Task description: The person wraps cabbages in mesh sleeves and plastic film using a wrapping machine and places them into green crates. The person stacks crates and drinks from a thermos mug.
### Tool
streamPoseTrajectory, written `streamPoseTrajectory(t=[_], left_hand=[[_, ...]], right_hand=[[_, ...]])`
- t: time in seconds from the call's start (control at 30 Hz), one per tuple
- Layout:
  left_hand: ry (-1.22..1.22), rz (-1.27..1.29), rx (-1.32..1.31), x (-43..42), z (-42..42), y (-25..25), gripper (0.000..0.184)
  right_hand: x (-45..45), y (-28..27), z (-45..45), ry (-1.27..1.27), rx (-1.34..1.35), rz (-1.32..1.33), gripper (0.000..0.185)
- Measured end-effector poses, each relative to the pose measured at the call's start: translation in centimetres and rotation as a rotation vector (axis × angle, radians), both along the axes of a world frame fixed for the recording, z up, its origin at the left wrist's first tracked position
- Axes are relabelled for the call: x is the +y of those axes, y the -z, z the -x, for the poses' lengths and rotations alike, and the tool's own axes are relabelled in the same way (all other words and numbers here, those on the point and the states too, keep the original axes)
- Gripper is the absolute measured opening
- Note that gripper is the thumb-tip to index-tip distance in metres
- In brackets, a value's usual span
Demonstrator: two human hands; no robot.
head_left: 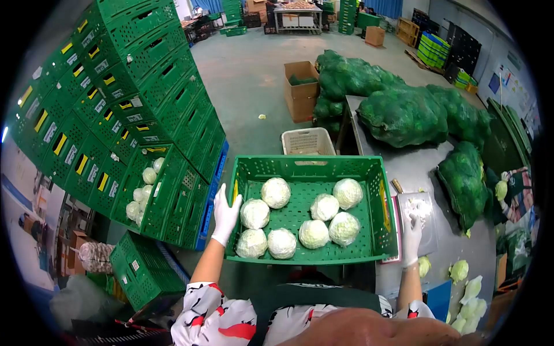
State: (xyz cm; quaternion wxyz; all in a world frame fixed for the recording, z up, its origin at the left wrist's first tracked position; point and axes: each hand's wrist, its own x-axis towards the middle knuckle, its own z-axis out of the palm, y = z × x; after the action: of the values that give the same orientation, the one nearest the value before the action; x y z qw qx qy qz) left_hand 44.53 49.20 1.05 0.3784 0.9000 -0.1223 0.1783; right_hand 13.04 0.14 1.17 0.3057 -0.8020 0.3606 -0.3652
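Observation:
A green plastic crate (283,233) lies level in front of me, with several pale cabbage heads (276,192) in it, some wrapped in clear film. My left hand (225,213), in a white glove, grips the crate's left end, thumb by the rim and fingers outside. Just off the crate's right end is my right hand (411,233), also gloved, fingers extended. It is over or beside a metal tray (427,233) holding white scraps. I see no object in it. A pink-edged board (397,222) shows between crate and tray.
Tall stacks of green crates (138,75) rise at left on a blue pallet (210,199). Big green net sacks (404,115) lie on the metal table (375,164) at right. A white basket (309,142) and cardboard box (301,95) stand ahead. Loose cabbages (459,270) lie lower right.

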Motion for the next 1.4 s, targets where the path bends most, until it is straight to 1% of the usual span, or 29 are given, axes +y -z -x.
streamPoseTrajectory(t=[0.03, 0.07, 0.1, 0.13, 0.17, 0.2, 0.23, 0.3, 0.33, 0.37, 0.4, 0.43, 0.5, 0.57, 0.6, 0.63, 0.7, 0.73, 0.77, 0.83, 0.93, 0.97, 1.03, 1.1, 1.17, 1.2, 1.23, 1.3, 1.4], left_hand=[[-0.004, 0.277, 0.325, 1.3, -1.9, 3.6, 0.069], [0.028, 0.172, 0.345, 2.3, -1.9, 3.5, 0.07], [0.057, 0.07, 0.354, 2.7, -2.1, 3.1, 0.071], [0.015, 0.107, 0.407, 2.2, -2.2, 2.4, 0.072], [-0.034, 0.142, 0.463, 2.1, -1.9, 1.8, 0.072], [-0.045, 0.2, 0.522, 2.6, -2.9, 2.9, 0.074], [-0.054, 0.216, 0.64, 2.5, -2.9, 1.7, 0.069], [-0.007, 0.539, 1.028, 3.3, -3.5, 3.0, 0.038], [0.08, 0.513, 0.97, 3.2, -2.8, 3.0, 0.029], [0.085, 0.503, 0.89, 3.2, -2.4, 3.1, 0.031], [0.079, 0.574, 0.959, 3.0, -2.6, 3.0, 0.03], [0.071, 0.531, 0.977, 2.7, -2.5, 2.1, 0.032], [-0.056, 0.273, 0.909, 2.2, -2.9, 3.1, 0.039], [-0.003, 0.357, 0.913, 2.8, -2.1, 1.1, 0.042], [0.047, 0.414, 0.94, 3.3, -1.7, 0.3, 0.039], [0.1, 0.469, 0.966, 3.8, -1.2, -0.5, 0.036], [0.103, 0.585, 0.955, 4.8, -0.4, -1.8, 0.035], [0.088, 0.636, 0.961, 5.8, 0.0, -2.4, 0.034], [0.069, 0.683, 0.976, 6.9, 0.7, -2.6, 0.034], [0.04, 0.775, 0.94, 9.9, 1.7, -3.2, 0.03], [-0.015, 0.877, 0.902, 15.9, 2.9, -3.7, 0.029], [-0.034, 0.872, 0.863, 17.4, 3.7, -4.5, 0.029], [-0.039, 0.922, 0.805, 22.3, 4.7, -5.3, 0.029], [-0.058, 0.822, 0.727, 27.3, 5.7, -6.2, 0.026], [-0.072, 0.833, 0.643, 31.9, 6.6, -7.7, 0.023], [-0.085, 0.811, 0.607, 33.6, 7.3, -8.4, 0.023], [-0.122, 0.76, 0.583, 36.0, 7.7, -9.7, 0.024], [-0.138, 0.897, 0.486, 40.4, 8.4, -10.8, 0.022], [-0.21, 0.891, 0.429, 46.1, 9.8, -12.0, 0.029]], right_hand=[[-1.5, 0.6, -2.4, 0.028, -0.006, 0.057, 0.027], [-2.6, 1.9, -4.0, 0.052, -0.006, 0.108, 0.026], [-5.4, 5.5, -5.1, -0.153, 0.041, 0.013, 0.025], [-9.8, 10.2, -6.5, -0.364, 0.08, -0.072, 0.024], [-8.2, 7.4, -8.4, -0.367, 0.046, -0.561, 0.02], [-6.4, 4.4, -10.4, -0.239, -0.003, -1.018, 0.02], [-6.5, 3.9, -11.6, -0.253, 0.062, -0.976, 0.021], [-6.3, 4.7, -11.6, -0.267, 0.219, -0.888, 0.024], [-6.5, 4.8, -11.3, -0.265, 0.179, -0.925, 0.024], [-6.7, 4.8, -10.8, -0.265, 0.153, -0.959, 0.024], [-6.8, 4.9, -10.7, -0.268, 0.13, -0.994, 0.024], [-7.3, 5.4, -10.8, -0.304, 0.134, -1.021, 0.024], [-7.3, 4.0, -11.3, -0.361, 0.08, -1.172, 0.025], [-8.1, 2.8, -11.1, -0.409, 0.036, -1.376, 0.025], [-8.4, 3.1, -11.2, -0.441, 0.038, -1.378, 0.022], [-7.3, 1.3, -11.9, -0.422, 0.077, -1.358, 0.022], [-5.2, -2.6, -12.7, -0.382, 0.157, -1.317, 0.022], [-6.6, -1.6, -13.5, -0.421, 0.152, -1.304, 0.022], [-5.9, -2.4, -14.4, -0.497, 0.134, -1.251, 0.022], [-2.6, -5.7, -17.0, -0.538, 0.166, -1.235, 0.028], [2.8, -8.1, -21.3, -0.585, 0.22, -1.191, 0.029], [4.0, -8.3, -22.4, -0.606, 0.247, -1.187, 0.029], [8.6, -8.6, -25.3, -0.649, 0.288, -1.168, 0.03], [14.4, -8.7, -27.7, -0.639, 0.269, -1.219, 0.03], [19.7, -8.4, -30.4, -0.689, 0.279, -1.289, 0.03], [21.4, -8.0, -31.6, -0.737, 0.313, -1.293, 0.03], [25.0, -8.0, -32.7, -0.798, 0.284, -1.229, 0.029], [30.2, -7.0, -35.6, -0.792, 0.298, -1.255, 0.028], [38.0, -6.2, -39.6, -0.887, 0.337, -1.243, 0.025]])
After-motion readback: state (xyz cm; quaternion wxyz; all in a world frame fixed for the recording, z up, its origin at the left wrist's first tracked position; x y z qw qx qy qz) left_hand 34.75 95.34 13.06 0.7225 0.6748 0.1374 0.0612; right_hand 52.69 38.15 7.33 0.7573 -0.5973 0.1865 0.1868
